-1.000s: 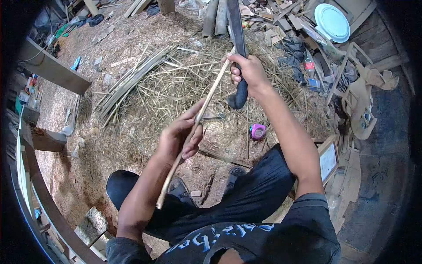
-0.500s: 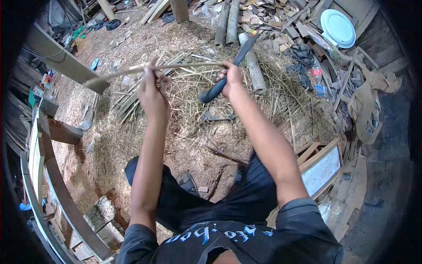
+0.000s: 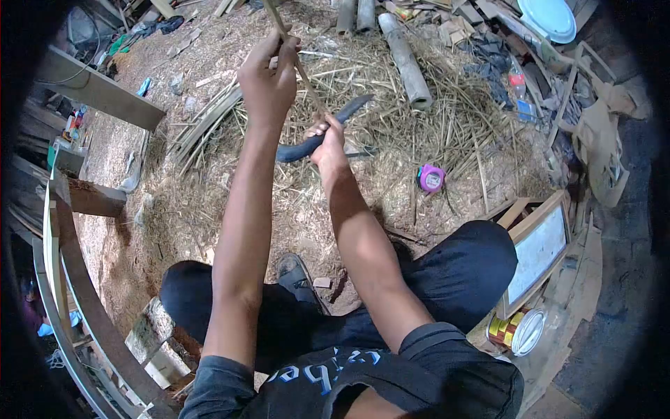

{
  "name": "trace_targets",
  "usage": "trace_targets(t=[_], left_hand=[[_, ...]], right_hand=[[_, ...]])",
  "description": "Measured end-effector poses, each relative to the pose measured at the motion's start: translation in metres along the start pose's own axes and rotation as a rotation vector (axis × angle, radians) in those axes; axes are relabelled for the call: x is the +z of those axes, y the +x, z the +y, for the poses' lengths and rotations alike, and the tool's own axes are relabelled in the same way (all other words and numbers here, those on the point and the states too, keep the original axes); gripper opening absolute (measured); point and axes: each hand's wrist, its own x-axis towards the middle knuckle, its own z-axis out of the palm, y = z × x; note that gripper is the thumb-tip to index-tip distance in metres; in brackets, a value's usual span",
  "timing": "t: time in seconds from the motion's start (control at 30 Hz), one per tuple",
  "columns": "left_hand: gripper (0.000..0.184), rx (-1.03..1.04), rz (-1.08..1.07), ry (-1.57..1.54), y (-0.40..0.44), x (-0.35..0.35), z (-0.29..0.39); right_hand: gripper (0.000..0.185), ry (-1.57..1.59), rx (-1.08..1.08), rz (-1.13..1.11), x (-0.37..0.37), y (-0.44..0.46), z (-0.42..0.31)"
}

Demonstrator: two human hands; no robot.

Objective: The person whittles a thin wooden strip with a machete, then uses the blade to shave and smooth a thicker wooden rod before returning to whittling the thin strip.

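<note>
My left hand point(image 3: 269, 80) is raised and closed around a thin bamboo strip point(image 3: 306, 80), which runs up past the top edge of the view. Lower and to the right, my right hand point(image 3: 328, 143) grips a large knife point(image 3: 355, 107) with a dark curved handle; its blade points up and right. The strip's lower end sits at the thumb and fingers of that same hand. Beneath both hands lie thin bamboo shavings point(image 3: 447, 119) and a bundle of split strips point(image 3: 209, 126).
A pink tape measure point(image 3: 430, 179) lies right of my right hand. Beyond it are a bamboo pole point(image 3: 406, 63) and a framed panel point(image 3: 537, 251). A tin point(image 3: 520, 331) stands by my knee. Wooden posts point(image 3: 105, 91) and a curved wooden frame point(image 3: 91, 300) flank the left.
The strip has swung from nearly level to steeply upright. My left hand has risen, while my right hand with the knife has come down and left. The tape measure now shows.
</note>
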Motion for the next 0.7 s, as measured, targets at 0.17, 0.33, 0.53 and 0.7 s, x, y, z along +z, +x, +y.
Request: trace_targets(t=[0.17,0.33,0.53,0.7], left_hand=[[0.019,0.010,-0.041,0.025,-0.028,0.020,-0.020],[0.018,-0.027,-0.074,-0.011,-0.013,0.027,-0.020],[0.017,0.026,-0.129,0.133,-0.012,0.026,-0.025],[0.016,0.073,-0.114,0.000,-0.027,0.010,-0.019]], right_hand=[[0.050,-0.352,-0.180,0.282,-0.030,-0.016,0.009],[0.065,-0.661,-0.336,0.294,-0.025,-0.056,0.013],[0.077,-0.935,-0.336,0.072,0.044,-0.084,-0.002],[0.071,-1.303,-0.533,-0.013,0.055,-0.104,-0.003]])
